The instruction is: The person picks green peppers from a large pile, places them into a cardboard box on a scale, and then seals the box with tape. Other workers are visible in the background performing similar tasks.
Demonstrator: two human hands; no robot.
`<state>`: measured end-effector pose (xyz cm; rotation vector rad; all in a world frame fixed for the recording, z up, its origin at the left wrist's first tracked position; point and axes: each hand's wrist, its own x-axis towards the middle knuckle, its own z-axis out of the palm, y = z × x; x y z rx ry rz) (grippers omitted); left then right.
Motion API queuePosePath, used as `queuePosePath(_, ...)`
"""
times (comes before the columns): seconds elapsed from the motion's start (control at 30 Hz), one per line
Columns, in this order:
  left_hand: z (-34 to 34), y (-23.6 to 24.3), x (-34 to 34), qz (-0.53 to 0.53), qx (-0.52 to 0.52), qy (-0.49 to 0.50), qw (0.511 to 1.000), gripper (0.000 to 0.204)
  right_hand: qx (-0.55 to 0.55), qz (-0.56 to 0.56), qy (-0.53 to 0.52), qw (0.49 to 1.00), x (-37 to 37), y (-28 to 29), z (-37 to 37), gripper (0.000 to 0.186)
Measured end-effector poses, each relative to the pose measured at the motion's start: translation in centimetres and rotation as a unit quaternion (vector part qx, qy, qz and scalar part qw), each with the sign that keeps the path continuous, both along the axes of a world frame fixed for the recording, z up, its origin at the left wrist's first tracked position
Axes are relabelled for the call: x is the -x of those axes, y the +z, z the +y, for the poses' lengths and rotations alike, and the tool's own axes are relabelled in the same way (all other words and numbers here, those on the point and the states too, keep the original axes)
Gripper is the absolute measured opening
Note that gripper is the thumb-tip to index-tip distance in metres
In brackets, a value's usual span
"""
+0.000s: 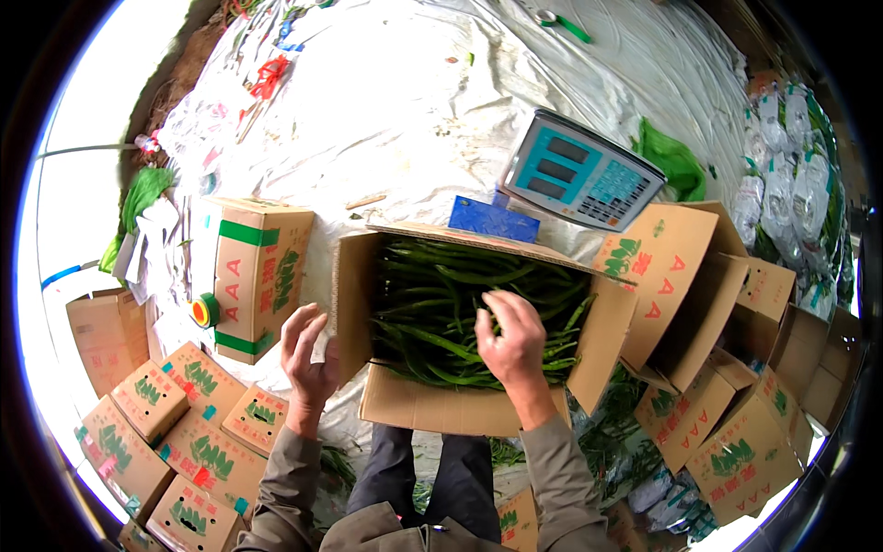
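An open cardboard box full of long green peppers stands in front of me with its flaps spread. My right hand hovers over the peppers, fingers bent and thumb apart, with nothing visible in it. Just outside the box's left flap is my left hand, its fingers loosely curved and parted, holding nothing. Part of a blue platform shows past the box's far edge. Beside it, a scale's display panel with a keypad leans at an angle.
A taped carton and a tape roll are at left. Closed cartons are stacked lower left; open cartons crowd the right. Bagged produce is piled far right. White sheeting covers the ground, with a tape dispenser on it.
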<state>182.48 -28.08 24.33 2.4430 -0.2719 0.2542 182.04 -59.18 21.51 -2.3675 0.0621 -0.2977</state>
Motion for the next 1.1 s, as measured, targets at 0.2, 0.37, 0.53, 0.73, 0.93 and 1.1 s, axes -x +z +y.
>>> queuePosePath(0.2,2.3,-8.9,-4.6,0.314,0.469,0.114,0.817,0.082,0.165,0.356,-0.136,0.91,16.1,-4.9,-4.3,0.022)
queuePosePath(0.37,0.9,-10.7,-8.3,0.385,0.526,0.022,0.758,0.076,0.214,0.587,-0.265,0.734,26.4,-8.0,-10.5,0.04)
queuePosePath(0.53,-0.9,-9.7,-9.2,0.359,0.578,0.072,0.729,0.064,0.09,0.607,-0.27,0.742,22.8,-8.0,-12.0,0.045)
queuePosePath(0.73,-0.6,-16.0,-12.5,0.335,0.668,0.096,0.657,0.044,0.042,0.591,-0.297,0.749,22.1,-10.5,-9.9,0.047)
queuePosePath(0.93,-2.5,-15.0,-17.2,0.355,0.558,-0.011,0.75,0.067,0.128,0.562,-0.424,0.699,24.1,-10.3,-6.7,0.055)
queuePosePath(1.1,0.9,-16.7,-21.2,0.471,0.519,0.044,0.712,0.058,0.103,0.673,-0.381,0.626,23.0,-6.4,4.5,0.052)
